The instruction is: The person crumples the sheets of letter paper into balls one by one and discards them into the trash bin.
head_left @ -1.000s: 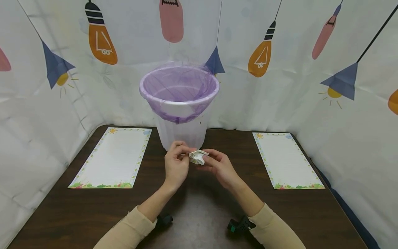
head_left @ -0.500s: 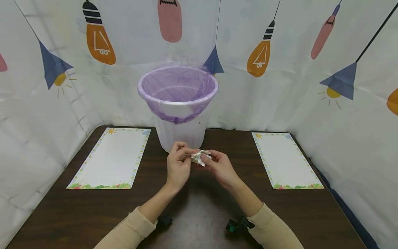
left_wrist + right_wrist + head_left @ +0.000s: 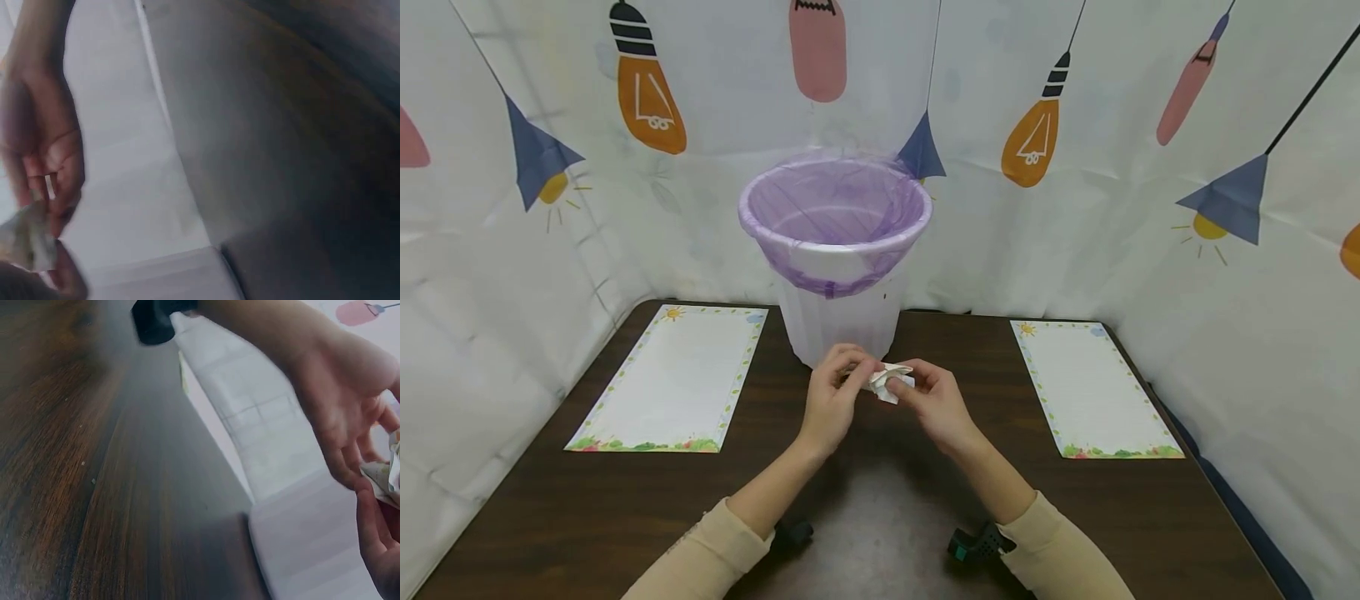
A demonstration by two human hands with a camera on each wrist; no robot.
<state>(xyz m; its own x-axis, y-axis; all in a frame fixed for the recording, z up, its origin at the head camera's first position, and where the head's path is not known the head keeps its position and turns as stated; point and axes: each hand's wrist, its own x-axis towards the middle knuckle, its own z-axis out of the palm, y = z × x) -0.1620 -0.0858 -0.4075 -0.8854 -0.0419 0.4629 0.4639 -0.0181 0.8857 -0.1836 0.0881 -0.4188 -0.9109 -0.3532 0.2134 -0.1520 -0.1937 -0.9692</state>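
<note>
A small piece of crumpled paper (image 3: 892, 383), white with faint coloured marks, is held between both hands in front of the bin. My left hand (image 3: 833, 400) pinches its left side with thumb and fingers. From the right, my right hand (image 3: 936, 408) grips it, the thumb laid across its near face. The crumpled paper (image 3: 28, 237) appears at the lower left in the left wrist view, partly covered by fingers. In the right wrist view the paper (image 3: 381, 478) shows its folded edges at the right border, with fingertips on it.
A white bin (image 3: 838, 321) lined with a purple bag (image 3: 842, 271) stands at the table's back, just behind the hands. One bordered sheet (image 3: 670, 379) lies flat at left, another sheet (image 3: 1093, 387) at right. The dark wooden table (image 3: 625, 517) meets printed curtains (image 3: 1120, 208) behind.
The paper is squeezed into a tighter wad and has shifted slightly right with the hands. The left thumb and fingers have moved in over its left side. Bin and sheets stay put.
</note>
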